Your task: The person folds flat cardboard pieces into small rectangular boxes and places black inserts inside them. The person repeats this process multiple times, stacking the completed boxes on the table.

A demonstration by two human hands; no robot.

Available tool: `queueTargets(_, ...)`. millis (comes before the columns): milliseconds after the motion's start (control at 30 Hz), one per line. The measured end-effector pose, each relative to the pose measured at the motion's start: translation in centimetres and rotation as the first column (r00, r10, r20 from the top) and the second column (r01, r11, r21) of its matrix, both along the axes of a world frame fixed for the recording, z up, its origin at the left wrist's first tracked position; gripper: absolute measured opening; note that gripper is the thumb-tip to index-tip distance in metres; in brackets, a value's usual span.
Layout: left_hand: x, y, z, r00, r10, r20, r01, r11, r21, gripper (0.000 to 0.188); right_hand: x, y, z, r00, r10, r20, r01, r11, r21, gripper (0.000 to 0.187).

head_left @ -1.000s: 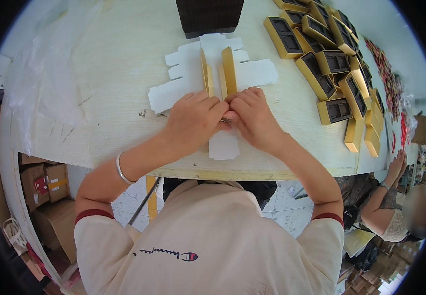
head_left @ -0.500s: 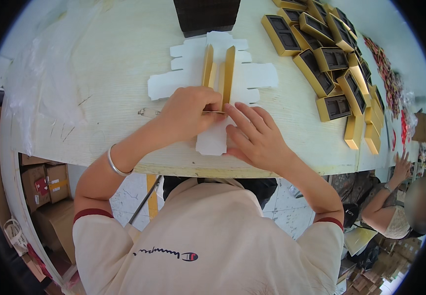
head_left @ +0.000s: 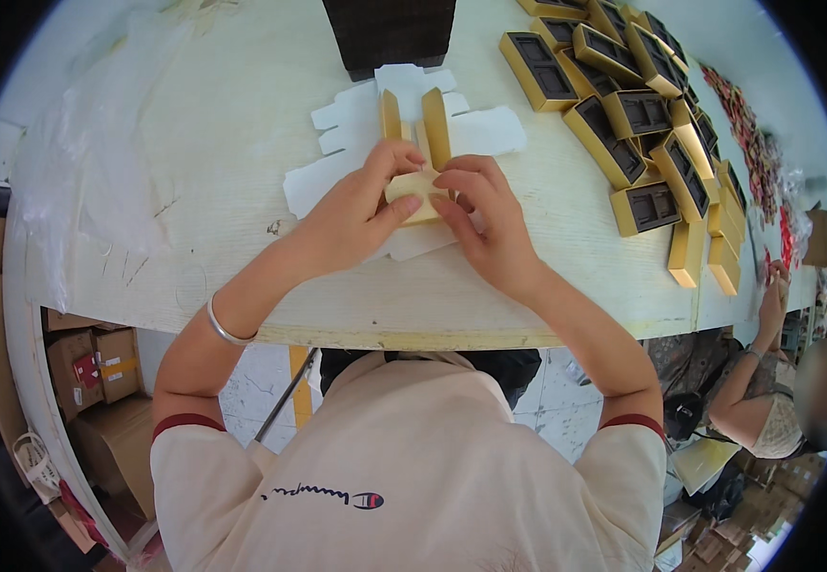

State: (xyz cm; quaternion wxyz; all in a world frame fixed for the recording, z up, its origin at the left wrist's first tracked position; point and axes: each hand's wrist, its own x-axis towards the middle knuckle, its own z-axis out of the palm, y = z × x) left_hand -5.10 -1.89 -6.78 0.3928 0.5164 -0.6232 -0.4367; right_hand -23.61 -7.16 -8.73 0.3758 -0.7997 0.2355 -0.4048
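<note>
A partly folded gold carton (head_left: 435,132) stands in front of me, its two long gold walls raised and its near end folded up and over. My left hand (head_left: 351,200) is closed on the left side of that near end, with the thumb pressing its pale face. On the opposite corner, my right hand (head_left: 492,214) pinches the same end between thumb and fingers. Fingertips of both hands almost meet there and hide part of the fold. Flat white card blanks (head_left: 488,132) with cut tabs lie under the carton and stick out on both sides.
A dark block (head_left: 390,38) stands just beyond the blanks. Gold boxes with black inserts (head_left: 642,112) are heaped at the right. Clear plastic film (head_left: 99,162) lies at the left, and brown cartons (head_left: 113,367) sit below the table (head_left: 242,191). Another person's arm (head_left: 752,353) shows far right.
The carton's near end has been folded up and over. My left thumb now presses on it, and my right fingers have curled in around its corner. The blanks beneath have turned slightly.
</note>
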Motion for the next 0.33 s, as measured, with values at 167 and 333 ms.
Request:
queueTargets(167,-0.3,-0.3,-0.7,0.993,0.037,0.108,-0.03,0.998,-0.062,0.015,-1.0,0.1,0.8,0.934,-0.203,-0.294,-0.029,0.777,-0.629,0.024)
queueTargets(333,-1.1,1.2,0.1,0.872,0.057,0.487,0.024,0.987,-0.158,0.022,-1.3,-0.2,0.1,0.856,-0.276,-0.437,-0.135,0.697,-0.704,0.039)
